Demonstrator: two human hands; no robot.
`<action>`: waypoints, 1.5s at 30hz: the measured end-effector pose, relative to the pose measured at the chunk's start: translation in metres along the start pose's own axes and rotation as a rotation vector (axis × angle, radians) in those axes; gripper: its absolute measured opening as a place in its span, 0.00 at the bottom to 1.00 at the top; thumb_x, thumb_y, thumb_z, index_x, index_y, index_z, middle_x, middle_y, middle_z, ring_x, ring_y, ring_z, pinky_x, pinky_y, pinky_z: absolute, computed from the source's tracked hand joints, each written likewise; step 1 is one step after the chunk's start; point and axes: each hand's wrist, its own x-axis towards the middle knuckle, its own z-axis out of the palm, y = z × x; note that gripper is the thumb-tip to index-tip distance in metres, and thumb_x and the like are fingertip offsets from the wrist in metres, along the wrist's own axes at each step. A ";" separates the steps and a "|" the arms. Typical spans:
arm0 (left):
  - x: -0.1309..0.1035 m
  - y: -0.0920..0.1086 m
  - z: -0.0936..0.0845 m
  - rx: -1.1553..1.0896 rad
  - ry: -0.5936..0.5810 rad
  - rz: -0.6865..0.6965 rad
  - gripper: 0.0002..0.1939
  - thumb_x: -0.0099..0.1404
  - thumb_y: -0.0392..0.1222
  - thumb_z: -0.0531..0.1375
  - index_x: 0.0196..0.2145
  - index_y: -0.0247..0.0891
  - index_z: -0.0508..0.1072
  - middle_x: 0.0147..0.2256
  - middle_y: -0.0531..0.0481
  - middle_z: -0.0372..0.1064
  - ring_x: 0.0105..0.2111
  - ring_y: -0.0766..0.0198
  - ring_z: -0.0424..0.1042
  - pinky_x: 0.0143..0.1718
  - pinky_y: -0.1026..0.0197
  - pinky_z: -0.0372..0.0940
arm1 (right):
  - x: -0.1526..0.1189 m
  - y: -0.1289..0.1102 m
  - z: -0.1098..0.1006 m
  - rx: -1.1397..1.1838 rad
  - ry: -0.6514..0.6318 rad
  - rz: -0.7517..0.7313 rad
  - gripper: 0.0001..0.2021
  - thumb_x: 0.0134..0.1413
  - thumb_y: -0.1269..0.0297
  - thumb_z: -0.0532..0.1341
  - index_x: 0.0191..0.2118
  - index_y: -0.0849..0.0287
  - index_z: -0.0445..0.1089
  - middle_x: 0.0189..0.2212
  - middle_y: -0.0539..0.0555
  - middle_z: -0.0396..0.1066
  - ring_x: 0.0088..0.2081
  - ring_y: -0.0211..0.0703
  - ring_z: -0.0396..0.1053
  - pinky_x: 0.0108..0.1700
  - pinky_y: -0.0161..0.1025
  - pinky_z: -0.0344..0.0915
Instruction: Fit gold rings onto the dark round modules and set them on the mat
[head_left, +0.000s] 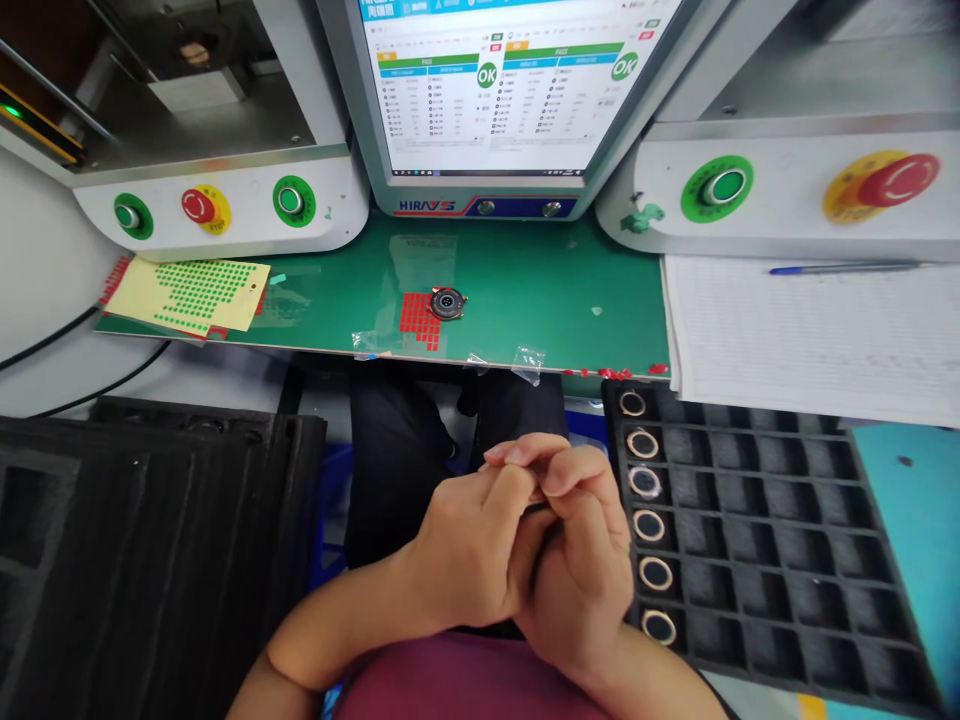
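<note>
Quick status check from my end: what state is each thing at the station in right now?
Left hand: closed against the right, held over the lap; anything pinched is hidden.
Right hand: fingers curled onto the left hand.
Round part: lying flat on the green mat, untouched.
Black tray: left column filled with rings, other cells empty.
Screen: on, showing two OK marks.
Pen: lying on the paper sheet.

My left hand (469, 555) and right hand (581, 560) meet in front of my body, near and central. Both forearms angle inward from the near edge. The fingers (525, 455) are curled and pressed together at the tips (whatever they pinch is hidden).
</note>
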 end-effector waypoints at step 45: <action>0.015 0.008 0.008 -1.651 0.006 -0.738 0.24 0.69 0.53 0.54 0.23 0.33 0.69 0.16 0.53 0.57 0.16 0.71 0.54 0.19 0.67 0.49 | 0.031 0.004 -0.048 -0.104 -0.609 -0.483 0.28 0.49 0.77 0.70 0.55 0.56 0.63 0.49 0.59 0.73 0.52 0.49 0.73 0.53 0.44 0.75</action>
